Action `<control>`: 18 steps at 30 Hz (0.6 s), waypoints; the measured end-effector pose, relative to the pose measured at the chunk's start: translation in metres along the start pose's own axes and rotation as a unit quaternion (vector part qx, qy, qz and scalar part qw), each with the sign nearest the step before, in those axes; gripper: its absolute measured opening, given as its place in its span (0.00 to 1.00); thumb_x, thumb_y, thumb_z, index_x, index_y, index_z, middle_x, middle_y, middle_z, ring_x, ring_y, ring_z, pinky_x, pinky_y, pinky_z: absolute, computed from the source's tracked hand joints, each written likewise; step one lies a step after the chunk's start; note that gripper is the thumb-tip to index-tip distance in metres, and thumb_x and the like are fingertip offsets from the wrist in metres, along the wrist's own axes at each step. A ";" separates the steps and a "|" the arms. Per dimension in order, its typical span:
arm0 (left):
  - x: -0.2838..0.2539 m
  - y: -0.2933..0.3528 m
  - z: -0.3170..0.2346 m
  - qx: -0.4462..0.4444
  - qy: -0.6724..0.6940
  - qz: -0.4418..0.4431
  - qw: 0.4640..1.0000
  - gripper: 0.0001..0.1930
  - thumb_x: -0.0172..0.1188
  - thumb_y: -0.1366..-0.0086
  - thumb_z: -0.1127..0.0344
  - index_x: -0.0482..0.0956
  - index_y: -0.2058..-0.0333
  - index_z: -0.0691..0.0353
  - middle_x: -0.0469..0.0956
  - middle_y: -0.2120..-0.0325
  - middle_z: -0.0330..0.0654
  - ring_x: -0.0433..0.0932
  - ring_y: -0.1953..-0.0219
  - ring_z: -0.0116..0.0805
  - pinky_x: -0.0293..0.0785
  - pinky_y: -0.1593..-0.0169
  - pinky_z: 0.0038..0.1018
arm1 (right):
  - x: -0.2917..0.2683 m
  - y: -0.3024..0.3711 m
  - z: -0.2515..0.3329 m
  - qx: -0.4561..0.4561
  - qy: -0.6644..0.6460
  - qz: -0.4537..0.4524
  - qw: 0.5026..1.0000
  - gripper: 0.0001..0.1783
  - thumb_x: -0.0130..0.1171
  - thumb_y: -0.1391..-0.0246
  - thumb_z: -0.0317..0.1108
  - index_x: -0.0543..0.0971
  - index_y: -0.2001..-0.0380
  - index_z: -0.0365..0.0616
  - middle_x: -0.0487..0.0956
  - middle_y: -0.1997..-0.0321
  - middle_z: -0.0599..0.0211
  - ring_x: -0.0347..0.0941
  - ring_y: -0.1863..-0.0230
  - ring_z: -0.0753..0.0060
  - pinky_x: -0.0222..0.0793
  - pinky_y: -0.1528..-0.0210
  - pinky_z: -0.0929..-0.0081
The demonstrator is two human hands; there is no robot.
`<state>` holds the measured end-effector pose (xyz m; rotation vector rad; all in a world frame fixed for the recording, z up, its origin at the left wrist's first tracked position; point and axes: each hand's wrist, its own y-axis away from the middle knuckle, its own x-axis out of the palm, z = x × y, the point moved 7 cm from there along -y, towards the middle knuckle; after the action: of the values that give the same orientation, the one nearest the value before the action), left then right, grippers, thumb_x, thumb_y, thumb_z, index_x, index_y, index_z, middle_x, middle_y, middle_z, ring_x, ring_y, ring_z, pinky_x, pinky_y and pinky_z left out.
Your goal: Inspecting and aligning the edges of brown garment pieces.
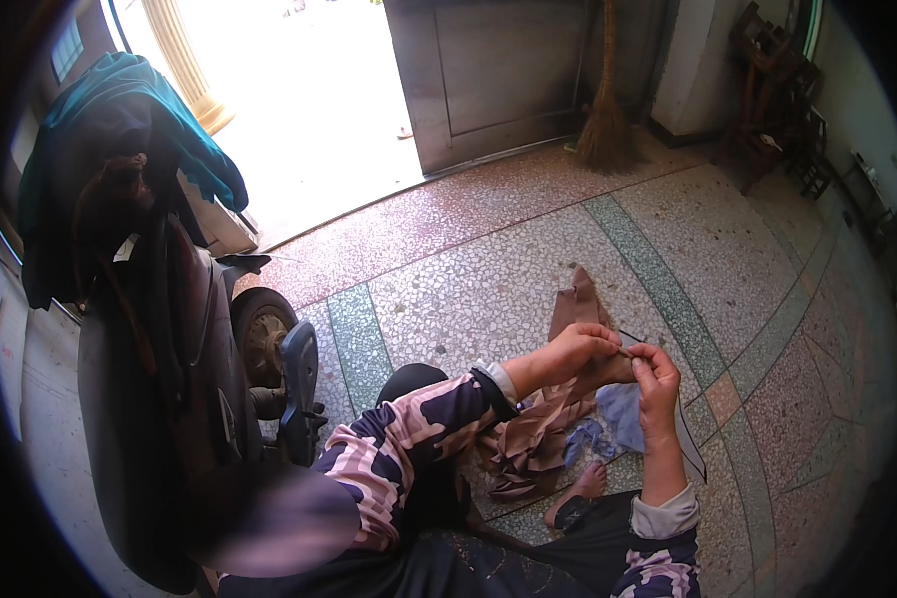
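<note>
Brown cloth (543, 434) lies bunched in front of me, with a long piece stretching away on the far side of my hands. My left hand (583, 351) pinches an edge of this cloth, its fingers pressed together. Close to it on the right, my right hand (658, 384) is also closed, with thumb and fingers gripping the same edge. A short, narrow bit of cloth spans the gap between my fingertips. Below my hands lies a light blue cloth (623, 414), beside the brown folds. The fingers hide the exact shape of the held edge.
On the left stands a dark motor scooter (140, 399) with a teal garment (120, 95) draped over its front. A broom (608, 130) leans by the door panel (503, 75). Stacked wooden stools (767, 90) stand far right. My bare foot (580, 488) rests near the cloth.
</note>
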<state>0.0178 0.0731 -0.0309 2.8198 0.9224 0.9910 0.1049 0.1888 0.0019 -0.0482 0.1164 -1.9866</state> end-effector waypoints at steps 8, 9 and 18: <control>0.001 0.004 -0.005 0.028 -0.067 -0.016 0.997 0.07 0.56 0.42 0.72 0.76 0.64 0.63 0.76 0.70 0.35 0.73 0.66 0.22 0.69 0.61 0.17 | 0.010 0.004 -0.014 0.180 -0.261 0.005 0.948 0.13 0.49 0.49 0.24 0.73 0.59 0.36 0.75 0.62 0.63 0.72 0.61 0.74 0.68 0.56 0.80; 0.003 0.004 -0.008 0.051 -0.096 -0.014 0.994 0.08 0.56 0.43 0.72 0.77 0.64 0.64 0.77 0.69 0.36 0.73 0.66 0.22 0.69 0.61 0.17 | 0.011 0.005 -0.016 0.197 -0.284 0.018 0.938 0.13 0.49 0.49 0.25 0.73 0.59 0.36 0.75 0.61 0.61 0.72 0.59 0.72 0.69 0.55 0.78; 0.010 0.016 -0.030 0.083 -0.186 -0.010 0.979 0.10 0.53 0.43 0.75 0.79 0.63 0.69 0.78 0.67 0.39 0.75 0.63 0.24 0.71 0.57 0.18 | 0.011 -0.004 -0.024 0.184 -0.356 0.017 0.916 0.11 0.51 0.50 0.25 0.75 0.62 0.38 0.76 0.64 0.67 0.71 0.60 0.75 0.68 0.56 0.79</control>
<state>0.0157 0.0601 0.0020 2.9701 1.0200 0.3729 0.0949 0.1812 -0.0223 -0.5137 -0.7218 -1.8089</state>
